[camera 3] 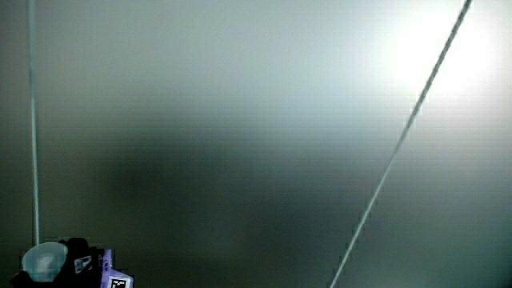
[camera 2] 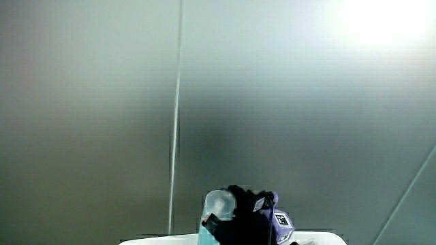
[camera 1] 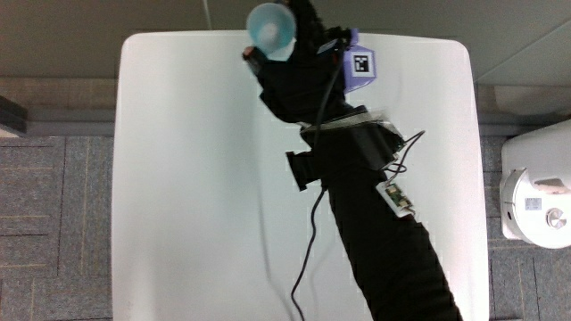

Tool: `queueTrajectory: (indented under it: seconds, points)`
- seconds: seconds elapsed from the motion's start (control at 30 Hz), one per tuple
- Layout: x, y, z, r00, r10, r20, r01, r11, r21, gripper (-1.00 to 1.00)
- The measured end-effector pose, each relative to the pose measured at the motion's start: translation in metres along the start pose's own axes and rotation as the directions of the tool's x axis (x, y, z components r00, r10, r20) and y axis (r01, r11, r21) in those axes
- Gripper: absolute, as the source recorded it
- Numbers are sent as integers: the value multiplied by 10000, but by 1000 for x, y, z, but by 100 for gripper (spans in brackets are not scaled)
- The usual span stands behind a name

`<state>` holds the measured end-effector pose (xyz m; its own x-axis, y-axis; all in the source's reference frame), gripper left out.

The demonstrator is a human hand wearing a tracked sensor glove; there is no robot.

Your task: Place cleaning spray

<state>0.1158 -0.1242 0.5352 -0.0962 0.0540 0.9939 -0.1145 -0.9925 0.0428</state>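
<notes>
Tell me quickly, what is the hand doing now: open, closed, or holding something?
Hand: closed on the spray bottle, at the table edge farthest from the person.

White counter (camera 1: 187,178) with rounded corners is sitting on grey carpet tiles (camera 1: 53,223), a white appliance (camera 1: 535,192) is standing on the floor beside it, and in both side views a pale grey wall (camera 2: 272,102) is filling the frame, glare (camera 3: 432,56) washing one corner.

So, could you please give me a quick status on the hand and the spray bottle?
Hand shut on spray bottle, grip firm. Bottle over the table edge farthest from the person. Nothing in the way.
</notes>
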Motion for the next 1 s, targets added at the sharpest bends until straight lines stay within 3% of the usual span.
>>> queueTrajectory:
  seconds: [0.17,0.27,0.47,0.5,0.6,1.0]
  points:
    - [18,-3,12,9989,-435,-154,436,9990,116,0]
    - [29,-5,18,9981,-614,59,613,9978,260,0]
    - [29,-9,18,9953,-967,-83,969,9949,272,0]
    - [31,-8,19,9969,-779,-91,781,9967,238,0]
    - [29,-8,19,9960,-884,-130,887,9956,304,0]
    - [32,-8,25,9925,-1105,530,1083,9932,431,0]
